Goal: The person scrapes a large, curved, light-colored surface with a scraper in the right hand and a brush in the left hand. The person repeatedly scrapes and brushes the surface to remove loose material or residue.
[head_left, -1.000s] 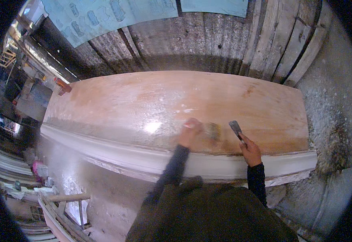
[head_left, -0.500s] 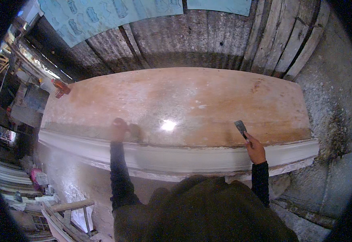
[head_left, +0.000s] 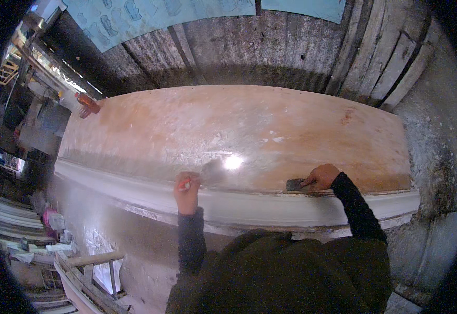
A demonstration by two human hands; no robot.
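Observation:
My right hand [head_left: 323, 177] grips a putty knife [head_left: 295, 184], its blade flat and low against the near edge of the wooden panel [head_left: 186, 118], where the panel meets the white moulding [head_left: 260, 205]. My left hand [head_left: 187, 192], fingers curled, is over the same moulding further left. A small red and whitish thing [head_left: 185, 184] shows in that hand; its kind is too blurred to tell. The panel is long, pinkish-brown and glossy, with pale smears across its surface.
A reddish-orange bottle [head_left: 87, 103] lies at the panel's far left corner. Corrugated metal sheeting [head_left: 228, 49] and upright planks [head_left: 385, 57] stand behind. At lower left is a wooden frame [head_left: 95, 258]. Rough concrete [head_left: 437, 141] borders the right.
My right hand has turned and lowered the putty knife from a raised, upright pose to the panel's near edge. My left hand has shifted right and nearer, off the panel's surface.

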